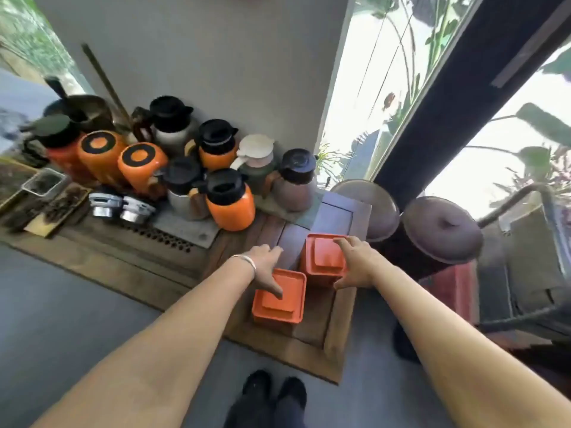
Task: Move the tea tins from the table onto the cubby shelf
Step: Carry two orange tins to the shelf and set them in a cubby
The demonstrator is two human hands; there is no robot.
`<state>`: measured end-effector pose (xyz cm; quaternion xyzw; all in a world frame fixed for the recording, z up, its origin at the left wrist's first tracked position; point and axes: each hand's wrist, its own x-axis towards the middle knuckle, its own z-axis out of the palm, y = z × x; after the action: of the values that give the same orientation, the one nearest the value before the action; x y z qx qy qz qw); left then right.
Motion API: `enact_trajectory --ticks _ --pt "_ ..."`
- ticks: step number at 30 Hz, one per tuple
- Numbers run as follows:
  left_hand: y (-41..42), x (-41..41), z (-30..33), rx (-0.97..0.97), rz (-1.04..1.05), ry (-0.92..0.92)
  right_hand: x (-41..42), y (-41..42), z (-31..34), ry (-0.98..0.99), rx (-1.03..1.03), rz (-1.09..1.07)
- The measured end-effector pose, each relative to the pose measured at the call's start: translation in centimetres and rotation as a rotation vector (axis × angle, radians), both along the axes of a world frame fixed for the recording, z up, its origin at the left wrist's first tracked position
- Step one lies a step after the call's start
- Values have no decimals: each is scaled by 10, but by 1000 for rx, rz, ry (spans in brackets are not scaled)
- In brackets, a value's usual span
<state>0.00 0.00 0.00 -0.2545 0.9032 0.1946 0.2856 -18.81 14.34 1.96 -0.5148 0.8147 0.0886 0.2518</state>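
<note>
Two square orange tea tins stand at the right end of a low wooden table [129, 261]. My left hand [265, 267] lies over the far edge of the nearer tin [282, 304], thumb on its lid and fingers spread past its far side. My right hand [355, 261] spans the right side of the farther tin [321, 257], fingers at its far corner and thumb at its near corner. Both tins rest on the table. No cubby shelf is in view.
Several orange, black and grey thermos jugs [228, 202] crowd the table's back. Two metal strainers [123, 205] and trays of dried tea [46, 186] lie left. Two large dark lidded jars [441, 230] stand on the floor at right, beside a metal-framed chair [537, 273].
</note>
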Motion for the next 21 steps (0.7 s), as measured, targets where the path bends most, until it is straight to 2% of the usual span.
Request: enact_trajectory --ticks 7,12,16,21 --pt "24 5 -46 12 -54 -58 -16 -24 -41 124 47 129" --pt "26 6 -65 -46 -146 12 -16 -38 -52 125 56 192" --pt "27 6 -74 -103 -170 117 -20 -43 -62 94 16 224" --pt "25 5 -78 -101 -168 150 -24 -43 -68 74 -25 235"
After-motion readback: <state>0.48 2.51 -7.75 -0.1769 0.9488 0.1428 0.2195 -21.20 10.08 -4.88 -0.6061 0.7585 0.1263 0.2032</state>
